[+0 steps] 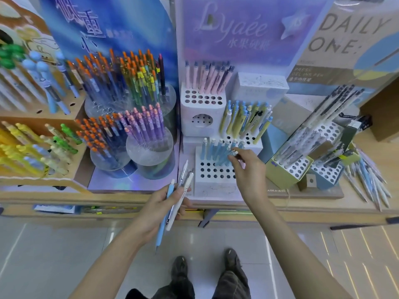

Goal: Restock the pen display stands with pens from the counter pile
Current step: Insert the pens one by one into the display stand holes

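left hand: lower centre of the frame, just in front of the table edge. its fingers are curled round a bundle of pens: one blue, one white and at least one clear. the bundle lies slanted, tips toward the bottom of the frame, button ends toward the white stand.

right hand: centre of the frame, reaching over the front block of the white stand. thumb and forefinger pinch the top end of a blue pen. this pen leans to the right, against the row of blue pens that stands in the rear holes of the block. whether its tip sits in a hole cannot be told, as the other pens hide it. the front rows of holes in this block show open.

behind the front block, the middle block holds yellow and blue pens. the rear block, upper centre, holds pink pens.

pen pile: loose pens fanned out on the table at the right edge of the frame, well apart from both hands
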`<action>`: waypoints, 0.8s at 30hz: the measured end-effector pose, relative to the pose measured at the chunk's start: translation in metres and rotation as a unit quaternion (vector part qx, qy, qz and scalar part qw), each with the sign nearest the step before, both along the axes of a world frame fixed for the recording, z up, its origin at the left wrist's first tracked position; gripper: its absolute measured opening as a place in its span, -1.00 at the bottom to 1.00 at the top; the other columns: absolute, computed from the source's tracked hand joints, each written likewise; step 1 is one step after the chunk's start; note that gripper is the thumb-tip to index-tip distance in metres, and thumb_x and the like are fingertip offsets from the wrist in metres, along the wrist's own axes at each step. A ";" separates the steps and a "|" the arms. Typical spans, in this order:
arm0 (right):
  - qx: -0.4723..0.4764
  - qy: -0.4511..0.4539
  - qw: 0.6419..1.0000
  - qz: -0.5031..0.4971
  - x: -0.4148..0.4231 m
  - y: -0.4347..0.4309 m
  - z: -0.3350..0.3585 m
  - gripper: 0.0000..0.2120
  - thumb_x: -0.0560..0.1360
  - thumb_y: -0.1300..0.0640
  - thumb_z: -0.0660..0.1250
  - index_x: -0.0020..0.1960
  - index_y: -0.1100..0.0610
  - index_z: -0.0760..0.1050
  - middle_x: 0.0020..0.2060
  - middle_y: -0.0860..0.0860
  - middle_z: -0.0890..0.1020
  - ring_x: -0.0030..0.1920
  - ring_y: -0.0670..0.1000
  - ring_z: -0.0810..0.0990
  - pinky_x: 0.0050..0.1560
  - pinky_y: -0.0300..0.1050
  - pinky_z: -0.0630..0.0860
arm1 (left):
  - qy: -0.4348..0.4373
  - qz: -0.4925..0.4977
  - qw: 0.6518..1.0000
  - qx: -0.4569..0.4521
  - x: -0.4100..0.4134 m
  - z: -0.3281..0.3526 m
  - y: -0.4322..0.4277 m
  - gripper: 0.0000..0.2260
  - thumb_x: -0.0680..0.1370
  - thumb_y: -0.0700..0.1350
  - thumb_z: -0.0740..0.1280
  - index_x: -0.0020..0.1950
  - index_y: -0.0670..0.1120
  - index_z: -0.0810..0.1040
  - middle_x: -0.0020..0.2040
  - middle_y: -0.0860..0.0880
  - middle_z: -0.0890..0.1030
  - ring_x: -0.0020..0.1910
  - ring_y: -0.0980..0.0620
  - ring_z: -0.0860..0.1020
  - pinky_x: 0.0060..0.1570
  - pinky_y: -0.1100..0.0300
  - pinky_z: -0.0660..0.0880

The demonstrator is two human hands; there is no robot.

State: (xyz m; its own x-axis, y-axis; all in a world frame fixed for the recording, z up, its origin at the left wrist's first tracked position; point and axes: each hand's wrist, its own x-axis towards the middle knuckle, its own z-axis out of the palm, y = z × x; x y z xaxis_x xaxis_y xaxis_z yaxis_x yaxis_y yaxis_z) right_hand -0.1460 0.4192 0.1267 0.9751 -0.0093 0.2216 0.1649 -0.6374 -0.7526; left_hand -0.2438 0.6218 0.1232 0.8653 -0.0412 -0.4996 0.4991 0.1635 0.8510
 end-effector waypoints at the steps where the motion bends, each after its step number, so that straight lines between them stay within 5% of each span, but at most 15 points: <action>1: -0.012 -0.005 1.000 0.002 0.001 0.002 0.001 -0.80 0.56 0.23 0.31 0.14 0.26 0.57 -0.14 0.01 0.52 -0.16 -0.11 0.44 -0.14 -0.41 0.29 | -0.001 0.000 1.000 0.001 0.000 -0.001 0.003 -0.82 0.59 -0.04 0.24 -0.01 -0.12 0.56 -0.19 -0.11 0.68 -0.33 0.06 0.56 -0.32 0.23 0.52; 7: -0.111 -0.072 0.987 0.090 0.005 0.015 0.003 -0.87 0.54 0.32 0.29 0.05 0.33 0.56 -0.17 0.22 0.58 -0.16 0.24 0.55 -0.16 -0.01 0.40 | -0.017 -0.007 1.000 -0.007 0.000 0.001 0.015 -0.64 0.46 0.08 0.29 0.08 -0.16 0.56 -0.21 -0.05 0.66 -0.32 0.07 0.56 -0.31 0.24 0.53; 14: -0.103 -0.021 0.994 0.009 0.009 0.024 -0.014 -0.81 0.56 0.23 0.29 0.14 0.27 0.45 -0.11 0.20 0.64 -0.13 0.26 0.59 -0.22 0.16 0.51 | -0.024 0.002 1.000 -0.018 0.004 0.004 0.027 -0.61 0.44 0.09 0.30 0.06 -0.20 0.54 -0.20 -0.11 0.66 -0.34 0.06 0.54 -0.31 0.23 0.53; 18: -0.119 -0.028 0.992 -0.012 0.011 0.030 -0.014 -0.88 0.55 0.22 0.31 -0.01 0.28 0.44 -0.22 0.20 0.62 -0.25 0.26 0.56 -0.31 0.11 0.49 | -0.033 0.003 0.999 -0.025 0.006 0.005 0.033 -0.57 0.44 0.10 0.30 0.09 -0.24 0.54 -0.23 -0.06 0.65 -0.35 0.07 0.54 -0.31 0.24 0.53; 24: -0.200 -0.037 0.977 -0.062 0.011 0.042 -0.013 -0.85 0.57 0.17 0.28 0.02 0.27 0.47 -0.25 0.18 0.58 -0.29 0.25 0.53 -0.40 -0.09 0.26 | -0.042 -0.002 0.998 -0.047 0.010 0.010 0.029 -0.63 0.44 0.09 0.32 0.04 -0.18 0.55 -0.22 -0.07 0.65 -0.33 0.07 0.55 -0.34 0.26 0.51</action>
State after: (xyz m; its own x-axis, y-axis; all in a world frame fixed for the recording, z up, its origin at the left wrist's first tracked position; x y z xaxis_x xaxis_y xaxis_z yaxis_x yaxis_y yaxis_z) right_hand -0.1355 0.4616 0.1133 0.9530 -0.0248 0.3020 0.1121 -0.8971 -0.4274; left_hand -0.2340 0.6510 0.1329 0.9035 -0.0891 -0.4192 0.4278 0.2427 0.8707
